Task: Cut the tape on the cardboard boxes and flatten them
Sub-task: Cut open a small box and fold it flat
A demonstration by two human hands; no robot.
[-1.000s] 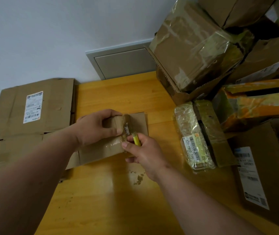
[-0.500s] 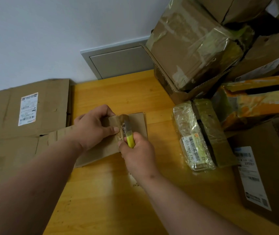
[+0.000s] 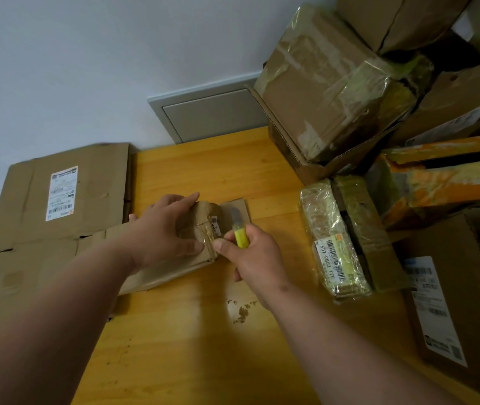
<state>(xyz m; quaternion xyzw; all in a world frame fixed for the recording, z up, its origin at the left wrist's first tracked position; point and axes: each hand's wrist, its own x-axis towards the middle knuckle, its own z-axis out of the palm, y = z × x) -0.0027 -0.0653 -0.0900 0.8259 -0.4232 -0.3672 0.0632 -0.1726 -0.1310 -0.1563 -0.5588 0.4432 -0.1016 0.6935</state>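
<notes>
A small brown cardboard box [image 3: 203, 217] with clear tape and a white sticker lies on the wooden table [image 3: 203, 346] at the centre. My left hand [image 3: 163, 229] presses down on top of it, fingers spread over its upper face and front edge. My right hand [image 3: 256, 258] grips a yellow utility knife [image 3: 240, 235]. Its blade points up and away along the box's right end, over a loose flap. Part of the box is hidden under my left hand.
Flattened cardboard sheets [image 3: 66, 197] with a white label lie stacked at the left. A tape-wrapped parcel [image 3: 338, 238] lies to the right. Behind it rises a pile of taped boxes [image 3: 332, 92], an orange box [image 3: 443, 176] and a labelled carton [image 3: 449, 302]. Cardboard crumbs [image 3: 241, 311] dot the table.
The knife has slid away from me along the box's right end, so its blade now shows past the box. My left hand has shifted its hold, fingers now flatter on top.
</notes>
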